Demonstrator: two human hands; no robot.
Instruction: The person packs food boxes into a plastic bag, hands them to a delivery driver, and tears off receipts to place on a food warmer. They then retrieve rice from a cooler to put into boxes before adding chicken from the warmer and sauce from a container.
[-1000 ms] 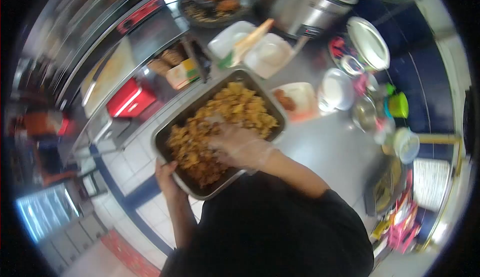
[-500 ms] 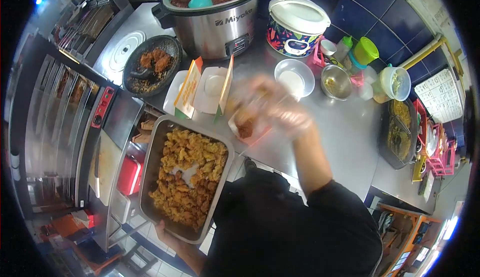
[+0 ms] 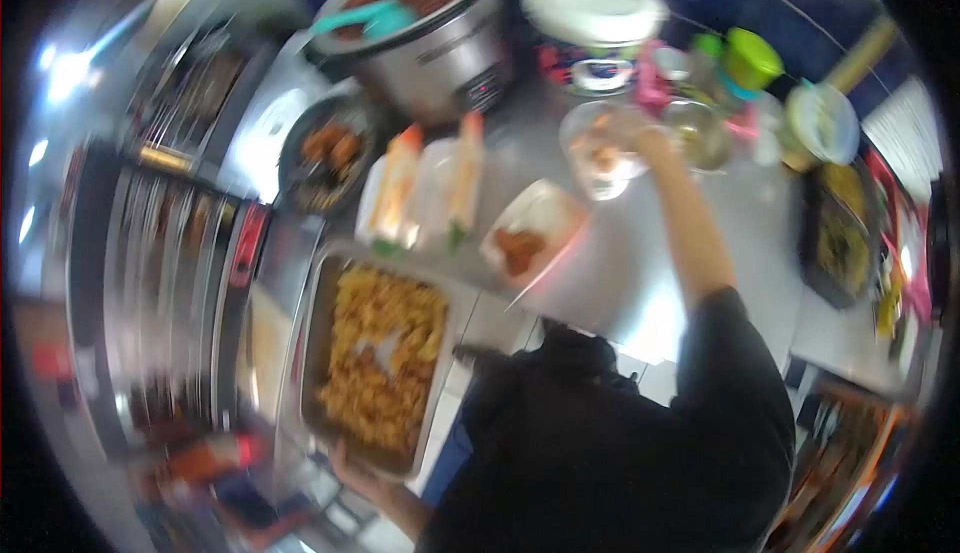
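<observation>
My left hand (image 3: 352, 471) grips the near edge of a deep metal tray (image 3: 313, 378), its fingers partly hidden under the tray. Golden fried pieces (image 3: 395, 398) fill the tray around a small bare patch. Out to the right, my right hand (image 3: 630, 131) in a clear plastic glove reaches over a round metal bowl (image 3: 578, 143); motion blurs its fingers. Near the counter's front edge sits an open paper box (image 3: 548, 203) with reddish-brown food (image 3: 520, 250) inside. Two more boxes (image 3: 432, 188) with upright printed lids stand left of it.
Behind are a large cooker (image 3: 425, 63) with a turquoise scoop (image 3: 385, 19) and a rice cooker (image 3: 597, 13). A dark mortar (image 3: 300, 178) stands at left. A smaller metal bowl (image 3: 708, 143), plastic containers (image 3: 750, 61) and a dark tray (image 3: 840, 288) lie to the right.
My right hand has moved from above the paper box up and right to the metal bowl, uncovering the box. My left hand keeps its grip on the tray. The whole view has shifted and blurred.
</observation>
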